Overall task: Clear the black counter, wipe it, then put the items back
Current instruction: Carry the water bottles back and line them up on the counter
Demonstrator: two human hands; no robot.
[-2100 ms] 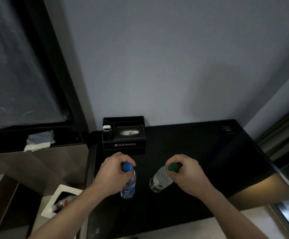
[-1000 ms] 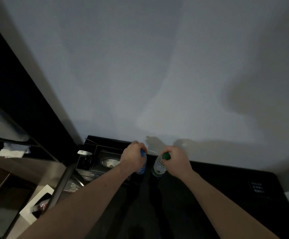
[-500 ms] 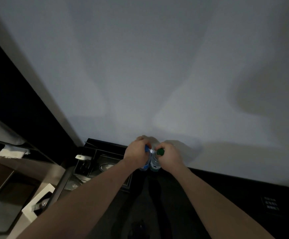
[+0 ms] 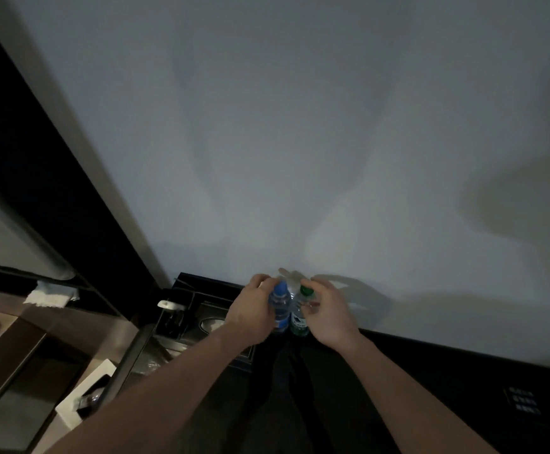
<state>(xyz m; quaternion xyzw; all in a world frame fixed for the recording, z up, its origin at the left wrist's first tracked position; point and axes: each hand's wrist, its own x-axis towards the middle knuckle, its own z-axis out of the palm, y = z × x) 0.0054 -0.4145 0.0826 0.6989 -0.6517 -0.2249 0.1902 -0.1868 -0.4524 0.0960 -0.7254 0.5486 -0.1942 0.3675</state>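
Two small water bottles stand upright side by side at the back of the black counter (image 4: 431, 371), against the wall. The blue-capped bottle (image 4: 279, 304) is on the left and my left hand (image 4: 254, 314) grips its body. The green-capped bottle (image 4: 299, 317) touches it on the right, with my right hand (image 4: 327, 314) curled round its upper part. To their left sits a black tissue box holder (image 4: 206, 317) with white tissue showing.
A white cloth (image 4: 51, 295) lies on a dark ledge at far left. A white box (image 4: 85, 399) sits low beside the counter's left edge. A small control panel (image 4: 524, 403) is set in the counter at right. The pale wall rises right behind the bottles.
Both hands carried the bottles from the counter's front to the back wall and brought them together. The grips have loosened slightly and the caps now show.
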